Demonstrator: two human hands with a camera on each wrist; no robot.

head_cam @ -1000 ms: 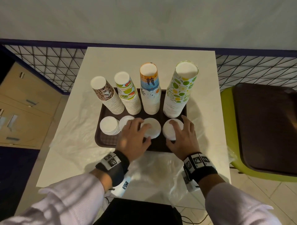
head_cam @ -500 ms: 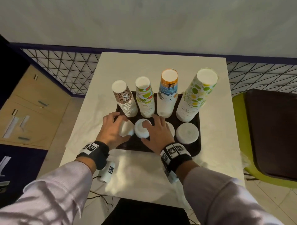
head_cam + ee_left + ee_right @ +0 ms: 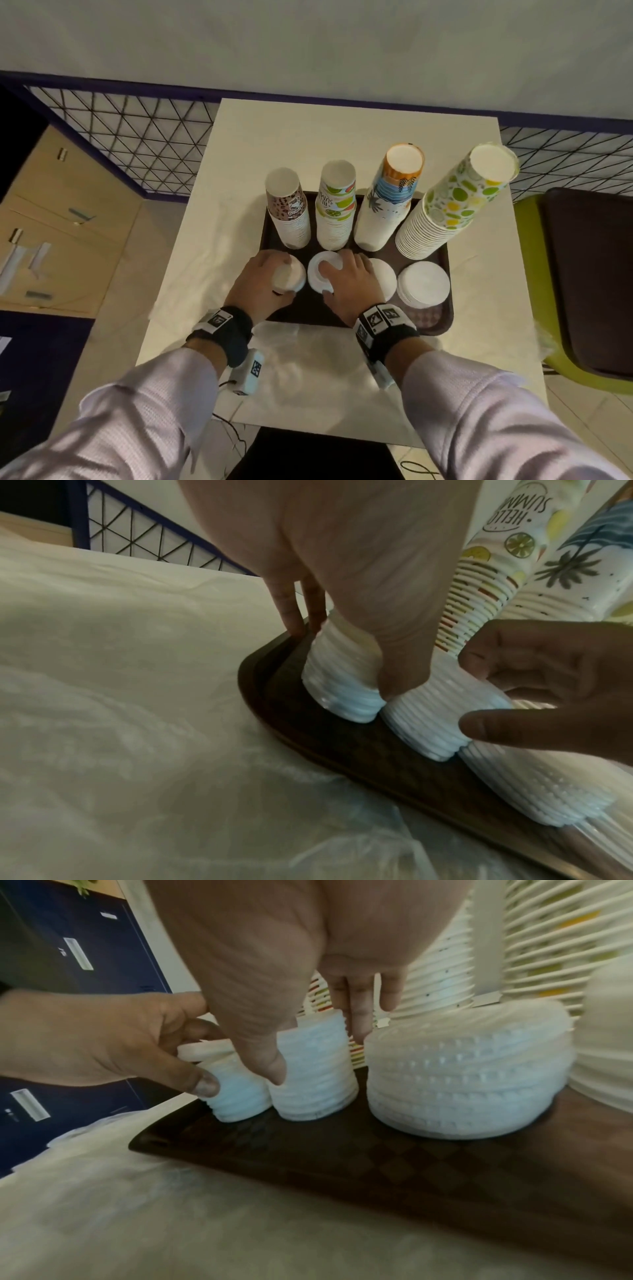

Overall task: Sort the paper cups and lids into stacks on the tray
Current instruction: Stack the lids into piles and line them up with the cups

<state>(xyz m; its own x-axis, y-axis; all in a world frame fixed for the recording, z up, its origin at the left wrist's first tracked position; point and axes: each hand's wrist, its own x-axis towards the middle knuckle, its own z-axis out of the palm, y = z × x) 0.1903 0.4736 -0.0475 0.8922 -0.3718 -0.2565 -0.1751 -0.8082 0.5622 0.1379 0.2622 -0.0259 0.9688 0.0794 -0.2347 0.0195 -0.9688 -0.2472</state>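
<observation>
We judge the sorting nearly finished: four cup stacks (image 3: 373, 205) stand along the far side of the tray (image 3: 442, 318) and four lid stacks line its near side. Our left hand (image 3: 260, 287) grasps the leftmost lid stack (image 3: 289, 279); our right hand (image 3: 349, 287) seems to clasp the second lid stack (image 3: 325, 274), straightening them.

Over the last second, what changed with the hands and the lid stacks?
Both hands shifted left along the lid row. The left hand now grips the leftmost lid stack; the right hand left the rightmost lid stack and holds the second lid stack. The four cup stacks stayed on the tray.
</observation>
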